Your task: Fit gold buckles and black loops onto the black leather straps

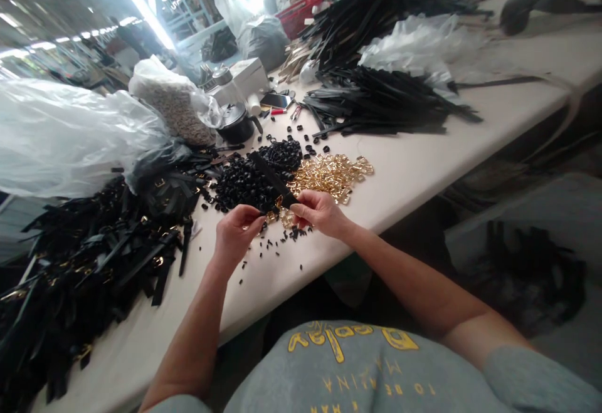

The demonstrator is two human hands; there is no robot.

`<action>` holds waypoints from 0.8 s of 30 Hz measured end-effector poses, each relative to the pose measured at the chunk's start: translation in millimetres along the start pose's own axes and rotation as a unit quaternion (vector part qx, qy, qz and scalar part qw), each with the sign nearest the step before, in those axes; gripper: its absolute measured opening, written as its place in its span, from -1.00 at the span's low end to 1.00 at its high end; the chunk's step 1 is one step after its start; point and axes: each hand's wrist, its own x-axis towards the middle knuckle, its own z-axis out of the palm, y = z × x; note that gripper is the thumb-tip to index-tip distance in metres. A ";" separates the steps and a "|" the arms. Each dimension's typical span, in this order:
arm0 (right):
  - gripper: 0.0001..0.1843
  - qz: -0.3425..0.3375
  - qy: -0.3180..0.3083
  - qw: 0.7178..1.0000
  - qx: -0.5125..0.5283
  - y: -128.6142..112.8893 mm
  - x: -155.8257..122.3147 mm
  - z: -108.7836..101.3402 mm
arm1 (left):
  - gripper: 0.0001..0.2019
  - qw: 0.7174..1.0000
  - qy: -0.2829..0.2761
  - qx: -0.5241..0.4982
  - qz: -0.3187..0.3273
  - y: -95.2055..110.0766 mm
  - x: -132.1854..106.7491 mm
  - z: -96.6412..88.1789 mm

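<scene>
My right hand (322,214) pinches the lower end of a short black strap (273,178), which slants up and away to the left. A bit of gold metal shows on the strap beside my fingertips. My left hand (236,232) is closed in a pinch just left of the strap; whatever sits between its fingertips is too small to make out. Beyond both hands lies a heap of small black loops (239,182). Touching that heap on the right is a pile of gold buckles (332,175). Tiny black pieces (269,244) are scattered on the table near my hands.
A big mound of black straps with gold buckles (108,250) covers the table's left side. Behind stand a black pot (236,126), a phone (277,100) and a filled plastic bag (167,96). Bundled black strips (376,103) lie at the back right of the pale table (423,168).
</scene>
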 end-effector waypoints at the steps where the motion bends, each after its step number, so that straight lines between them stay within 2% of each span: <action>1: -0.59 -0.001 0.005 1.000 0.003 0.7 0.8 -1.3 | -0.79 0.999 0.007 -0.046 -0.004 4.4 1.8 7.7; 3: -0.60 0.000 0.010 1.000 0.006 2.6 2.4 -4.1 | -0.71 0.989 0.018 -0.143 -0.022 12.5 5.9 22.9; 6: -0.62 -0.002 0.012 1.000 -0.006 5.1 4.0 -7.9 | -0.73 0.962 0.025 -0.262 -0.067 22.0 10.3 40.1; 11: -0.66 -0.012 0.018 0.999 -0.032 5.5 4.4 -10.1 | -0.77 0.921 0.017 -0.373 -0.114 23.7 9.7 51.2; 16: -0.67 -0.016 0.021 0.999 -0.042 7.9 5.0 -6.2 | -0.72 0.906 0.025 -0.401 -0.137 17.1 9.1 57.4; 24: -0.71 -0.018 -0.009 0.997 -0.076 13.0 4.8 -1.9 | -0.68 0.895 0.059 -0.414 -0.157 22.4 12.5 57.0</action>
